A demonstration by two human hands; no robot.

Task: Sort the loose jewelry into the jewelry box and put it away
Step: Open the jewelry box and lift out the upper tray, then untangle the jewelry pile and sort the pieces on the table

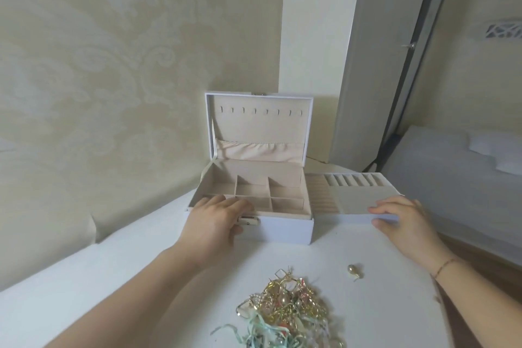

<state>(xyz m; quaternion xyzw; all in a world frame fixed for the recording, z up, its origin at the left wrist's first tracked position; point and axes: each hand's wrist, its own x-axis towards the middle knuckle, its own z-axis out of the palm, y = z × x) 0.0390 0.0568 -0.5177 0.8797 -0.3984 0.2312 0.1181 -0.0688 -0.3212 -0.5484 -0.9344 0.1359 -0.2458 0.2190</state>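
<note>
A white jewelry box [285, 227] stands open on the white table, its lid upright and its beige compartments bare. My left hand [216, 220] rests over the box's front left rim, fingers curled onto the edge by the clasp. To the right of the box lies a removable tray [364, 198] with ring slots. My right hand [404, 219] grips the tray's front edge, thumb under and fingers on top. A tangled heap of loose jewelry [288, 311], gold chains, beads and pale green ribbon, lies near the front edge. One small gold earring [354, 271] lies apart to the right.
The white table [113, 277] meets a patterned cream wall at the back and left. A white panel and grey door [375, 65] stand behind the box. A bed with white pillows [480, 155] lies beyond the table's right edge.
</note>
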